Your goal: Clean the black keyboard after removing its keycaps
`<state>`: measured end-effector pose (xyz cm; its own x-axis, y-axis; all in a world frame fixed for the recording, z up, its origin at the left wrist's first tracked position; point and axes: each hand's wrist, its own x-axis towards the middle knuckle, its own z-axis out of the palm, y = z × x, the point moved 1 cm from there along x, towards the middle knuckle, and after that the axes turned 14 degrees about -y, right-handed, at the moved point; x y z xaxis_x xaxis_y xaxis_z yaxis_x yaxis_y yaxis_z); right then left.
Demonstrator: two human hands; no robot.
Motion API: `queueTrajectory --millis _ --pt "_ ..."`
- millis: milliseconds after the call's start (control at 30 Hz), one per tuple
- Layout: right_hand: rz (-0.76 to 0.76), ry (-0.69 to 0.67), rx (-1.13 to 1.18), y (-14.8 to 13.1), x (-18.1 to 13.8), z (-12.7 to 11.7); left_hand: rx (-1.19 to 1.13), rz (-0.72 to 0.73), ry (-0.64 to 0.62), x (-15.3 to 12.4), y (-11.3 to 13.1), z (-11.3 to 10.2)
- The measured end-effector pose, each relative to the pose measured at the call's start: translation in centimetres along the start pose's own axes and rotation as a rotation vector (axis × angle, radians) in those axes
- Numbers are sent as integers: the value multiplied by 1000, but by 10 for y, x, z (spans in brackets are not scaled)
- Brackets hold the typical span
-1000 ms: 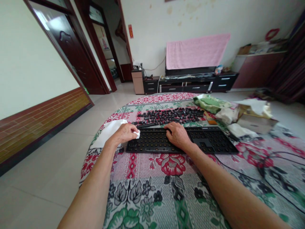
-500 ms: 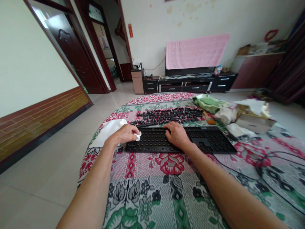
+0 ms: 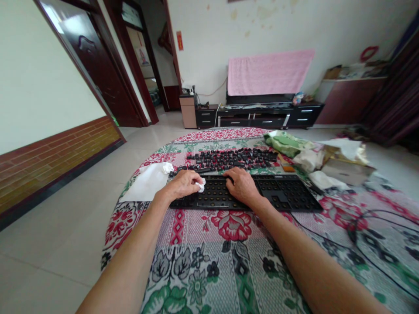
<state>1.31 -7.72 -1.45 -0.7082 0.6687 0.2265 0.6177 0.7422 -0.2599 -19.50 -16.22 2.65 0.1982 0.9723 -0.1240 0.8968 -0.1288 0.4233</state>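
Observation:
A black keyboard base with its keycaps off lies across a table covered by a floral cloth. My left hand rests on the base's left part, closed on a small wad of white tissue. Flat on the middle of the base lies my right hand, fingers slightly curled, pressing it down. Several loose black keycaps lie in a heap just behind the base.
A white tissue sheet lies at the table's left edge. Green packaging, crumpled tissues and a cardboard box sit at the right. A black cable runs over the cloth. Beyond are a TV stand and pink cloth.
My left hand with the tissue wad has slid right, from the base's left end onto its left part. My right hand has stayed in place.

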Motion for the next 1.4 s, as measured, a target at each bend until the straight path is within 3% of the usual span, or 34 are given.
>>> queueTrajectory --millis 200,300,367,600,733,967,1200,1300,1400 --pt "-4 4 2 1 0 0 53 23 -38 -4 -10 0" --pt "-5 5 1 1 0 1 -40 -52 42 -6 -16 -2" --pt "-5 4 2 1 0 1 -53 -59 104 -2 -12 2" --pt "-5 8 15 1 -1 0 198 2 92 13 5 16" --pt "-12 20 12 2 0 1 194 -46 128 11 2 13" --pt "-15 12 10 2 0 1 163 80 226 24 16 31" --pt "-12 -2 10 2 0 1 279 3 157 18 14 19" --pt "-9 -2 11 2 0 1 243 -60 242 18 15 18" --pt "-7 -11 16 2 0 1 182 -8 278 22 20 25"
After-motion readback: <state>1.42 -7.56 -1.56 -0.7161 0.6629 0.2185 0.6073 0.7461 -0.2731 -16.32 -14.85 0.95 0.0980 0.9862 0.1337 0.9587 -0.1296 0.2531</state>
